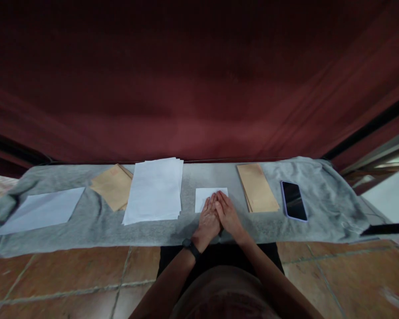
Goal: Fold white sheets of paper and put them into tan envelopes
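A small white paper point(202, 195) lies on the grey cloth in front of me. My left hand point(210, 218) rests flat on its lower part, fingers stretched forward, a dark band on the wrist. Beside it and touching it, my right hand point(227, 213) lies palm down on the paper's right part, its fingers extended too. The hands hide that corner of the paper. To their left is a stack of larger white sheets point(155, 190). Brown envelopes point(258, 188) lie to their right.
More brown envelopes point(113, 187) and a white sheet point(46, 210) lie further left on the grey cloth point(99, 235). A phone point(294, 200) with a purple edge is at the right. A dark red curtain point(199, 102) hangs behind the table.
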`<move>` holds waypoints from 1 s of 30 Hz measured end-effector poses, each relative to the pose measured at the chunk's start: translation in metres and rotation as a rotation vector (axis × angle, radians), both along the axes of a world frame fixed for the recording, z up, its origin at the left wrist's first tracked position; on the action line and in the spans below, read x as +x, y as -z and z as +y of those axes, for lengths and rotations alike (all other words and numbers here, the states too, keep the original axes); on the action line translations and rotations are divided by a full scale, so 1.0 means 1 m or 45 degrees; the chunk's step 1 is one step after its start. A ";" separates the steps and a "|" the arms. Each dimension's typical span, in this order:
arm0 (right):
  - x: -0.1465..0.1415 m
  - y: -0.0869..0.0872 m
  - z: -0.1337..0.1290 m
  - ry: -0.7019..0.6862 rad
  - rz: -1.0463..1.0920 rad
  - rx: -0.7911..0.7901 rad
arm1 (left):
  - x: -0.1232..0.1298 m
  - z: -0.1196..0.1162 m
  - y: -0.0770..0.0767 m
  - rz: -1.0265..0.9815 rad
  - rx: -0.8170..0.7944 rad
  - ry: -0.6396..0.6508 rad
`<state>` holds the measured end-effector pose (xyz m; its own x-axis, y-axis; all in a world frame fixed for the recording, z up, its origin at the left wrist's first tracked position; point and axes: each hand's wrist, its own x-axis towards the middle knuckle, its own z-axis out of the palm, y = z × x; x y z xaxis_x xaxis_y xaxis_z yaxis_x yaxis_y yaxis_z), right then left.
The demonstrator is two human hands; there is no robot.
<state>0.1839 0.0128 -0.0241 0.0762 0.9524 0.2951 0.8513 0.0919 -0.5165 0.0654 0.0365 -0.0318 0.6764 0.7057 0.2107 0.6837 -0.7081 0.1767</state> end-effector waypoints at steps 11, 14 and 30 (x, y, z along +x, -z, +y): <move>0.010 0.008 -0.012 0.026 -0.456 0.041 | -0.025 0.013 -0.003 0.011 0.046 -0.230; 0.016 0.011 -0.015 0.054 -0.479 0.040 | -0.036 0.018 -0.002 0.018 0.050 -0.314; 0.020 0.008 -0.025 0.121 -0.540 -0.046 | 0.001 0.017 -0.026 -0.111 -0.127 -0.050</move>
<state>0.2036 -0.0122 -0.0317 0.0429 0.9573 0.2860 0.9926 -0.0084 -0.1208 0.0666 0.0538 -0.0063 0.6298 0.7519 0.1949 0.6898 -0.6568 0.3047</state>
